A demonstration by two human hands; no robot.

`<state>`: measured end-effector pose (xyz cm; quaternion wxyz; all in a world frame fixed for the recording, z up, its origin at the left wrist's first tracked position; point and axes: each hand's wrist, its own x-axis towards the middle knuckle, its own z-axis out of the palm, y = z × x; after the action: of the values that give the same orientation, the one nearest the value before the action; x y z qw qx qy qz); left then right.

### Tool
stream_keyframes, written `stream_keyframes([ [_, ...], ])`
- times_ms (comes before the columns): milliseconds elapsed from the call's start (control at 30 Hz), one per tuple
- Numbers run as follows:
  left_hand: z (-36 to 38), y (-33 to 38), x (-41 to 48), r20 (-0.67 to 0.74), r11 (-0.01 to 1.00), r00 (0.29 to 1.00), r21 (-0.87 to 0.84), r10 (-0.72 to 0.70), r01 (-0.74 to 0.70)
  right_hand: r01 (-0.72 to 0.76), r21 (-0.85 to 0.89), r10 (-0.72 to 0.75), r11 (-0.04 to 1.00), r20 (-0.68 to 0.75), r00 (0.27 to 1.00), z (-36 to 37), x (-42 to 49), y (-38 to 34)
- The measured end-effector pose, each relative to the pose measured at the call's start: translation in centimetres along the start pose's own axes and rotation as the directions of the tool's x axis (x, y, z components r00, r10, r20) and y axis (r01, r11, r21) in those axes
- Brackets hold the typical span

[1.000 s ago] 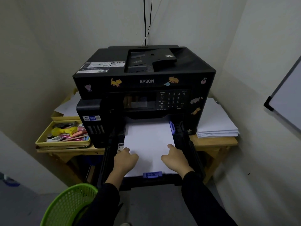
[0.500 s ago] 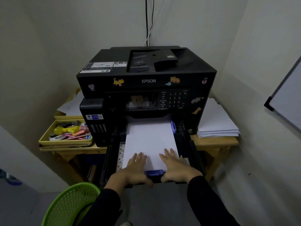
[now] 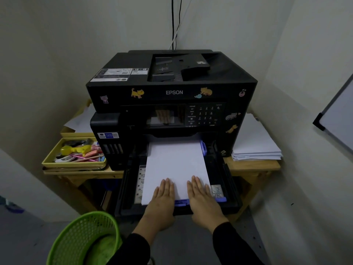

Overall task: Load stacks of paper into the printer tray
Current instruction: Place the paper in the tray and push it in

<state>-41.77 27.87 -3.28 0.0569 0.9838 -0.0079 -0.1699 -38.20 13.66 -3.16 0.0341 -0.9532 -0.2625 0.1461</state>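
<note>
Your left hand (image 3: 162,196) and right hand (image 3: 200,196) lie flat and open on the paper (image 3: 175,165), gripping nothing; sheets look slippery and floppy, so press evenly near the tray (image 3: 232,190) front.

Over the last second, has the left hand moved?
Yes. The left hand slid back toward the front of the tray, now level with the blue guide, fingers flat on the paper.

One printer (image 3: 172,84), two hands (image 3: 162,200) (image 3: 204,202) (flat), one basket (image 3: 81,231)

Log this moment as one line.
left hand: flat on paper stack | right hand: flat on paper stack | tray: pulled out
</note>
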Motion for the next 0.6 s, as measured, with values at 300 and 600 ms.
stream_keyframes([
  [300,-2.6,-1.4,3.8,0.025,1.0,1.0,0.015,-0.013,0.012,0.007,-0.052,-0.007,0.999,0.0,1.0,-1.6,4.1,0.4],
  [600,-5.8,-3.5,10.5,-0.038,0.996,0.996,0.032,-0.086,0.087,-0.048,-0.065,0.047,0.997,-0.022,0.999,-4.5,11.6,1.9],
])
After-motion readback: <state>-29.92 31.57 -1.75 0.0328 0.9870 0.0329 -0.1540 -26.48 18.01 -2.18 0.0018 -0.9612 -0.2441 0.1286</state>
